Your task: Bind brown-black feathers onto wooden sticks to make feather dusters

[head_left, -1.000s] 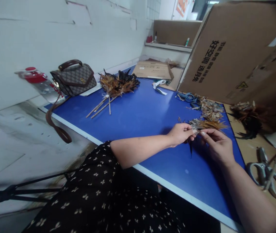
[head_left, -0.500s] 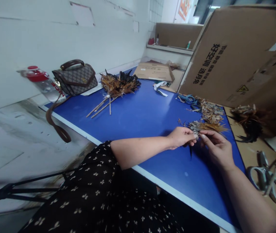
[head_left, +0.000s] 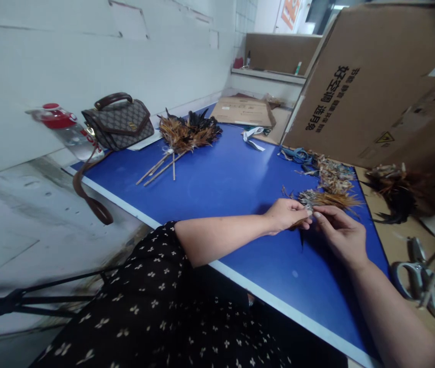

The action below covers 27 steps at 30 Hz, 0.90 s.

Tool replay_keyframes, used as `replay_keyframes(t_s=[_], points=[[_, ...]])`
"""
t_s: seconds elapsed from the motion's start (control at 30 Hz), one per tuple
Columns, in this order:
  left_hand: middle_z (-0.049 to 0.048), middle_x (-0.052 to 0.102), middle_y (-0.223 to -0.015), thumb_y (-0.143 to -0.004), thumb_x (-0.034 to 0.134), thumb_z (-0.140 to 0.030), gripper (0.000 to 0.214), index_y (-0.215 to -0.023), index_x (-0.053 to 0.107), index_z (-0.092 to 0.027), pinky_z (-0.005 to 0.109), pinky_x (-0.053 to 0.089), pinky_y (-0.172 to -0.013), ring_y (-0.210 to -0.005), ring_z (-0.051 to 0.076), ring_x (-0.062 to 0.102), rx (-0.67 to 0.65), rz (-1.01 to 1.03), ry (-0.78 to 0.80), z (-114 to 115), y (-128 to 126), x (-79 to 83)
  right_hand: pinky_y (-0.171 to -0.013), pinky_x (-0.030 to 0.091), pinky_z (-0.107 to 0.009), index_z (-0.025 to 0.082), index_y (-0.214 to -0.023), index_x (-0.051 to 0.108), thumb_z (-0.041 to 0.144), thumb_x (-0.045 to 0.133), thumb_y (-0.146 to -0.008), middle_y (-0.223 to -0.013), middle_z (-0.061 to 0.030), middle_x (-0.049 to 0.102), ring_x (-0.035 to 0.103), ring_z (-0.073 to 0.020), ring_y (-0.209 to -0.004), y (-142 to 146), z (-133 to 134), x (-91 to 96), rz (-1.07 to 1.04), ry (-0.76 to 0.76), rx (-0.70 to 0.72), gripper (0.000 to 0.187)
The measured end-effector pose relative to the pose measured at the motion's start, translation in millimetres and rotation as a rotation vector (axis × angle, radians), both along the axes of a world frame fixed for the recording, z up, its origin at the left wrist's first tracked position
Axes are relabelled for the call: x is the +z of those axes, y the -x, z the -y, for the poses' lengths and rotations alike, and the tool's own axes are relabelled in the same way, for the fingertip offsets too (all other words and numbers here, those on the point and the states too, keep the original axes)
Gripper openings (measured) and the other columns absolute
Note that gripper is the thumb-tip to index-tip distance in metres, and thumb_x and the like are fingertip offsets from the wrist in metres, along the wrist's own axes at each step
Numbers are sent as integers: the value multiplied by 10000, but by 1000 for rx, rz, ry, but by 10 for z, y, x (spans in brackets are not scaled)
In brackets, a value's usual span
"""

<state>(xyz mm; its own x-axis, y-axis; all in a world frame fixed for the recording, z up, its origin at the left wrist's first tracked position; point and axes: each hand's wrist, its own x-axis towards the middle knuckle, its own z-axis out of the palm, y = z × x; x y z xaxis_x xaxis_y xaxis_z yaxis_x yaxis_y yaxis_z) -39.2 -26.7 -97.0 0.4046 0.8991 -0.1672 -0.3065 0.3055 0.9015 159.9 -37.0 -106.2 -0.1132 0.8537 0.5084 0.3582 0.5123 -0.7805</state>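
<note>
Over the right part of the blue table (head_left: pixel 217 179), my two hands meet at the fingertips. My left hand (head_left: pixel 287 214) is closed on feathers (head_left: pixel 302 241); a dark, thin tip hangs below its fingers. Thumb and index finger of my right hand (head_left: pixel 342 232) pinch together right beside the left fingertips, and whatever lies between them is too small to make out. Just behind the hands lies a bundle of golden-brown feathers (head_left: pixel 336 200) with grey quill ends. Farther back is a heap of loose pale feathers (head_left: pixel 334 174).
Blue strips (head_left: pixel 296 155) lie near a large cardboard box (head_left: pixel 386 92). Dark feathers (head_left: pixel 397 199) and scissors (head_left: pixel 426 281) are at the right. Feather dusters (head_left: pixel 190 133) with sticks, a handbag (head_left: pixel 120 122) and a bottle (head_left: pixel 66 133) stand left. Flat cardboard (head_left: pixel 242 112) lies at the back.
Both hands stay almost in the same place, fingertips together. The view has shifted very slightly; the things on the table lie as before.
</note>
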Motion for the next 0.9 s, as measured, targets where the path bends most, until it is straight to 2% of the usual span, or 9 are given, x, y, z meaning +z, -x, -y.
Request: replay_keyframes(t_s=[0.13,0.27,0.6,0.77,0.9], points=[[9,716,-714,-1050,737,-185,215,-852,688,-118,211,359,-559,-529,48,567,-6,-54,-30,7,13,13,-583,589,-311,278,-1158,849,490,848,-974,-1037,-61,777,643,-139,-646,-11,3,-10,-7,2,15,281],[10,709,-706,-1047,728,-182,218,-845,683,-116,218,346,-550,-522,52,555,-16,-62,-47,2,17,15,-630,625,-317,296,-1276,847,471,836,-984,-1136,-82,783,689,-160,-742,-33,4,-1,43,-17,39,340],[10,704,-699,-1018,771,-194,203,-845,711,-108,209,339,-555,-532,47,548,-9,-73,-49,15,39,33,-638,624,-327,309,-1215,875,476,790,-1022,-1112,-79,780,691,-159,-719,-32,8,44,106,-20,97,269],[15,709,-706,-1033,750,-189,207,-847,716,-106,220,335,-549,-520,47,540,-11,-70,-72,5,38,26,-657,618,-332,336,-1330,843,463,799,-1017,-1147,-68,778,689,-167,-754,-46,18,30,90,-19,64,341],[0,696,-685,-1051,734,-186,213,-855,706,-107,215,325,-539,-505,39,529,-27,-71,-50,-2,34,21,-637,619,-327,318,-1279,864,471,782,-1026,-1135,-82,777,691,-169,-749,-27,20,47,110,-11,98,306]])
